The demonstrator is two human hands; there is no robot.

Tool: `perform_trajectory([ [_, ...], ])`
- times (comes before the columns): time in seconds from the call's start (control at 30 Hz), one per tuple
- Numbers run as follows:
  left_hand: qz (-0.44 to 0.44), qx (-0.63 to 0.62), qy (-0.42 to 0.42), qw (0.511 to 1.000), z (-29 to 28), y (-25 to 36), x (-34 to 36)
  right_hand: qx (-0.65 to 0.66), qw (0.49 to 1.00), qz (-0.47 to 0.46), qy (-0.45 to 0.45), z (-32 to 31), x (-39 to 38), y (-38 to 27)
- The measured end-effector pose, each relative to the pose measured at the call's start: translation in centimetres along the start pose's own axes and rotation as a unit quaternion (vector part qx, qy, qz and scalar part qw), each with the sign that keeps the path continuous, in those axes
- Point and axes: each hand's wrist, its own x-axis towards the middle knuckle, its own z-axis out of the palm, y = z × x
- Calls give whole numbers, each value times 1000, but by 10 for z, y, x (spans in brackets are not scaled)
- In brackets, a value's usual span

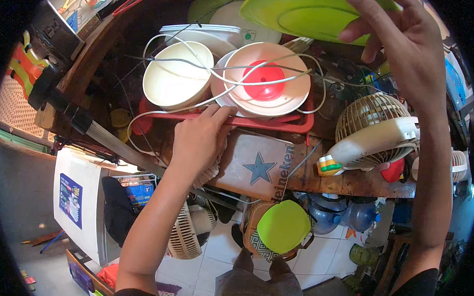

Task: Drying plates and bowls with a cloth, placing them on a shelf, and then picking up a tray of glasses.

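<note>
My left hand (202, 136) has its bent fingers closed over the front rim of a red tray (306, 122), beside white plates. The tray holds a cream bowl (174, 77) and a pink bowl (292, 88) with a red piece (266, 87) inside; white cables cross them. My right hand (390, 43) is raised at the upper right, fingers spread at the edge of a lime-green plate (300, 15), touching or very near it. A worn board with a blue star (258, 168) lies below the tray.
A beige fan (372, 130) stands at the right on the wooden shelf (317, 192). Below are a green-topped stool (281, 224), blue water bottles (359, 217) and another fan (185, 236). A metal pole (106, 134) and white box (77, 206) are at the left.
</note>
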Motion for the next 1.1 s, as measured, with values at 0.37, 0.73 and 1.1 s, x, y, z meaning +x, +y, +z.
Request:
perform_trajectory([
  [0.37, -19, -143, 85, 986, -58, 16, 6, 147, 983, 95, -52, -1, 10, 27],
  [0.73, 29, 154, 86, 984, -43, -22, 148, 223, 967, 107, -62, 12, 18, 47],
  [1.1, 23, 55, 8, 998, -37, -48, 154, 213, 975, 29, -47, 7, 22, 42],
])
